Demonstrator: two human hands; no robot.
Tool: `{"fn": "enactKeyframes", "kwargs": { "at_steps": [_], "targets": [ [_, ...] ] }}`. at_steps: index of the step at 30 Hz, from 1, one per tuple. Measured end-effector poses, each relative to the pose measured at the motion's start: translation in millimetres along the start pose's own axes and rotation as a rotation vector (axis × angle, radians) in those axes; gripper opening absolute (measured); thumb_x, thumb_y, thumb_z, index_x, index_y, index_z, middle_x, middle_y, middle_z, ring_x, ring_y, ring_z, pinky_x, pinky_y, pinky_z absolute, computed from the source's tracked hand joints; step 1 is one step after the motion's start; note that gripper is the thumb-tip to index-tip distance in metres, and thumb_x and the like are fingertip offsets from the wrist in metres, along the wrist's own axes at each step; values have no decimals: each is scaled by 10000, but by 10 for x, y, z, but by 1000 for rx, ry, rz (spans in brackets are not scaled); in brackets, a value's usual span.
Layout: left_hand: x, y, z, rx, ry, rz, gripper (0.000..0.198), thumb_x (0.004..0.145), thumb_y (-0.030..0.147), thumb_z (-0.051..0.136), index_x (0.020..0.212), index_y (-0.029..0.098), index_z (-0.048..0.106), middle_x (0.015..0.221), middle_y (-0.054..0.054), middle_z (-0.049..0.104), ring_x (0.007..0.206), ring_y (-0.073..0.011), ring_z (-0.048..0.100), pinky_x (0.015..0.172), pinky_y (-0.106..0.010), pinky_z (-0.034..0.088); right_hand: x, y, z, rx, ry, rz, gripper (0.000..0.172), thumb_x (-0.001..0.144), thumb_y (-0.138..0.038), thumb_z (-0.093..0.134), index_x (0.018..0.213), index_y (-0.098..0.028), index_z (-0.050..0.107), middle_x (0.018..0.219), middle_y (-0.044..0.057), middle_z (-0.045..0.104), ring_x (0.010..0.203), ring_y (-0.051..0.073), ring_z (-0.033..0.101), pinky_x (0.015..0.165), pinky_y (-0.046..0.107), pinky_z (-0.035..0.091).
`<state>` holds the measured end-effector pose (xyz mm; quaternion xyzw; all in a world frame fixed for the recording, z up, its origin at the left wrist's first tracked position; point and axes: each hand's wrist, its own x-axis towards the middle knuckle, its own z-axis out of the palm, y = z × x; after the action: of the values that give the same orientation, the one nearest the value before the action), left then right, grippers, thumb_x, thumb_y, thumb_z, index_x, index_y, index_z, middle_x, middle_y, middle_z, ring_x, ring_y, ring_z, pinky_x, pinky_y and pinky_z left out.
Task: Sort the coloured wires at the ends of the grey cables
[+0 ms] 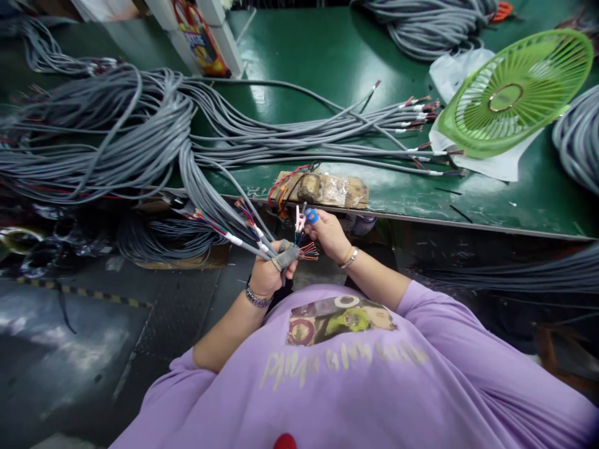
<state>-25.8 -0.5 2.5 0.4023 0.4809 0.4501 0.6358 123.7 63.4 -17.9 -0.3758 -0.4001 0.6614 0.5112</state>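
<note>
In front of my body, my left hand (270,272), with grey covers on its fingers, is closed around several grey cables (249,245). Fanned thin wires (309,251), red and other colours, stick out beyond its fingertips. My right hand (333,237), a blue wrap on one finger, is pinched at the far side of these wires; it seems to grip some of them, though the fingertips partly hide what is there. Right beside its fingers stands a pale pink clip (300,219), at the bench edge. Other cable ends with white sleeves (234,239) point left past my left hand.
A large heap of grey cables (116,131) covers the left of the green bench (299,50). More cable ends (416,115) lie toward a green fan (508,96). A taped block (332,189) sits at the front edge. Coiled cables (430,25) lie at the back.
</note>
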Motion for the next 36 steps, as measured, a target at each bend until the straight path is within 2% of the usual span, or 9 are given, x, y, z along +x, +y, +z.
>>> {"fn": "enactKeyframes", "kwargs": {
  "at_steps": [3, 7, 10, 14, 18, 24, 29, 32, 36],
  "targets": [
    [33, -40, -20, -6, 8, -3, 355, 668, 467, 784, 669, 144, 637, 451, 30, 550, 316, -44, 415, 308, -154, 285, 24, 36, 15, 61, 28, 5, 576, 712, -730, 640, 708, -157, 586, 564, -37, 502, 472, 51, 344, 454, 211, 249],
    [61, -50, -5, -2, 18, 3, 369, 657, 468, 782, 627, 150, 599, 441, 36, 538, 314, -45, 416, 311, -155, 289, 77, 27, 45, 238, -89, 198, 600, 722, -741, 624, 796, -146, 644, 636, -13, 559, 525, 67, 418, 489, 205, 348],
    [71, -47, 0, -1, 17, 4, 362, 655, 457, 780, 612, 153, 587, 440, 36, 539, 315, -47, 415, 315, -160, 298, 103, 25, 82, 353, -58, 290, 572, 732, -709, 648, 804, -141, 667, 667, 0, 595, 557, 75, 467, 515, 206, 388],
    [83, -64, -19, 2, -11, -6, 336, 680, 436, 769, 621, 149, 603, 452, 31, 553, 319, -46, 419, 318, -162, 298, 109, 23, 133, 397, 34, 290, 523, 761, -656, 663, 813, -136, 691, 606, -16, 568, 534, 70, 450, 520, 203, 378],
    [99, -80, -25, 14, -31, 6, 352, 689, 432, 765, 588, 147, 585, 447, 27, 545, 322, -45, 420, 323, -161, 287, 96, -5, 157, 408, 58, 302, 519, 779, -648, 652, 778, -130, 676, 586, -19, 556, 522, 69, 444, 515, 205, 368],
    [51, -77, -27, 31, -6, -9, 351, 685, 441, 761, 593, 151, 588, 452, 28, 547, 321, -45, 415, 325, -164, 304, 63, -13, 95, 426, -22, 407, 597, 805, -738, 532, 795, -155, 660, 635, 0, 595, 529, 84, 485, 504, 206, 406],
    [-91, -45, 1, 31, 55, 45, 328, 719, 407, 746, 586, 151, 588, 463, 31, 547, 332, -44, 433, 333, -160, 307, 24, -33, 36, 409, -106, 423, 627, 855, -745, 433, 857, -164, 669, 726, 34, 647, 570, 100, 512, 518, 210, 437],
    [-151, 2, 45, 31, 97, 70, 312, 718, 378, 744, 574, 155, 582, 461, 35, 544, 330, -45, 437, 332, -162, 308, 10, -58, 34, 400, -129, 423, 562, 884, -686, 458, 896, -167, 675, 779, 41, 667, 591, 101, 524, 530, 211, 444],
    [-157, 55, 92, 49, 155, 66, 313, 723, 358, 733, 550, 158, 565, 455, 33, 544, 328, -49, 443, 334, -164, 313, -10, -68, 45, 367, -96, 341, 362, 883, -509, 600, 877, -157, 682, 733, 11, 639, 570, 78, 491, 531, 193, 425]
  ]
}}
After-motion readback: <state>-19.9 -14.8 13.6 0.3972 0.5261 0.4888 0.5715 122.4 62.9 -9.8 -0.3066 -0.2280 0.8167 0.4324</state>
